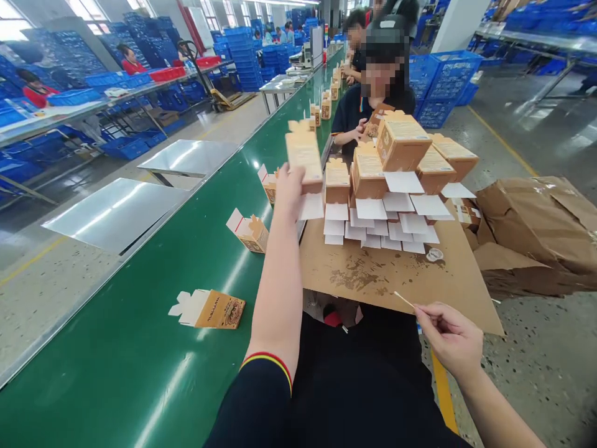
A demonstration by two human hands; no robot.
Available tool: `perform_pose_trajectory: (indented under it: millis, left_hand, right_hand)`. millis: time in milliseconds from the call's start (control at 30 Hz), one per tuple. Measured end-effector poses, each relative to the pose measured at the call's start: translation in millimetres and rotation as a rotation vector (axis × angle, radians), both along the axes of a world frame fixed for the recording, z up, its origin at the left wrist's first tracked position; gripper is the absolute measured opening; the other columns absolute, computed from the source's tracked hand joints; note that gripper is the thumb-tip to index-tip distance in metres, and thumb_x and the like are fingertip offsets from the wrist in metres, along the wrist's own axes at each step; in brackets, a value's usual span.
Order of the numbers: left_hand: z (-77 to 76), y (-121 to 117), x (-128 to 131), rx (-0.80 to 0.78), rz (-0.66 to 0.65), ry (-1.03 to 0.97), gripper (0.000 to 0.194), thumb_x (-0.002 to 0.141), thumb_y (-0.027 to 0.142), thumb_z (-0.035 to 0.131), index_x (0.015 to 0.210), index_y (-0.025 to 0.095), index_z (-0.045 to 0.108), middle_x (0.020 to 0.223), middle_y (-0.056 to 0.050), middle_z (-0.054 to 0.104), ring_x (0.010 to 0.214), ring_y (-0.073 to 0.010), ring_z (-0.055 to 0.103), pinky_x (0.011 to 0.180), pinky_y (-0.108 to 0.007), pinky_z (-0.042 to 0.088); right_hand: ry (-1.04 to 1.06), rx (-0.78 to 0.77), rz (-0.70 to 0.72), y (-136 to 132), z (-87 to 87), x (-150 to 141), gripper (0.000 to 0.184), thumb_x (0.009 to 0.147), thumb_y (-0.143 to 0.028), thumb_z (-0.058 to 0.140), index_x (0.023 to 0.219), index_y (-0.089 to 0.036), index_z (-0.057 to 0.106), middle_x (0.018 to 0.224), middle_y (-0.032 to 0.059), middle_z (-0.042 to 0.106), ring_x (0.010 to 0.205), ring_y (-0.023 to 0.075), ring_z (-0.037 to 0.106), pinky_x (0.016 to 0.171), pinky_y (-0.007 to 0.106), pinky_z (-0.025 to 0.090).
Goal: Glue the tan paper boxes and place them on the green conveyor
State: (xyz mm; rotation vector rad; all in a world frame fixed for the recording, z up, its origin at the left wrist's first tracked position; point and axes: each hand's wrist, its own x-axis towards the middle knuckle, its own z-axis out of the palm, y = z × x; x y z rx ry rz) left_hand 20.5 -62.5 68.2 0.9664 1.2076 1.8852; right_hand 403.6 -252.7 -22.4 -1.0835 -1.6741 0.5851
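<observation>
Fingers of my right hand pinch a thin swab; my left hand grips a blurred carton beside stacked cartons.

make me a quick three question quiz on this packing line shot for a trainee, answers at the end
1. What does the right hand hold?

2. True or false: the nearest tan printed cardboard carton on the long green belt is apart from the left hand.

3. The stacked brown cardboard cartons stand on: a) a silver metal table; b) a flat brown cardboard sheet; c) a blue plastic crate.

Key
1. A thin, pale stick with a white tip
2. True
3. b
</observation>
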Motion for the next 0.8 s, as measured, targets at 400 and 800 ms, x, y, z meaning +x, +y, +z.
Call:
perform_pose_trajectory:
  millis: [400,800]
  left_hand:
    - [-149.9,-146.9,61.8,-0.276,-0.128,-0.077,0.095,0.062,0.057,0.108,0.134,0.029,0.052,0.143,-0.016,0.072,0.139,-0.0359,0.074,0.121,-0.056,0.059]
    - [-184.2,-153.7,65.7,-0.249,-0.052,0.122,0.093,0.074,0.066,0.1,0.142,0.032,0.046,0.147,-0.015,0.067,0.129,-0.0297,0.076,0.114,-0.05,0.061]
  right_hand:
    - [-0.207,0.033,0.079,16.9,-43.9,-60.6,0.028,0.109,-0.029,0.064,0.084,-0.023,0.076,0.067,0.0009,0.065,0.058,0.0151,0.057,0.06,0.028,0.05]
    - [-0.406,-0.009,0.264,34.8,-86.5,-90.6,0.029,0.102,-0.011,0.061,0.077,-0.023,0.055,0.073,0.0021,0.062,0.067,0.017,0.056,0.066,0.029,0.042]
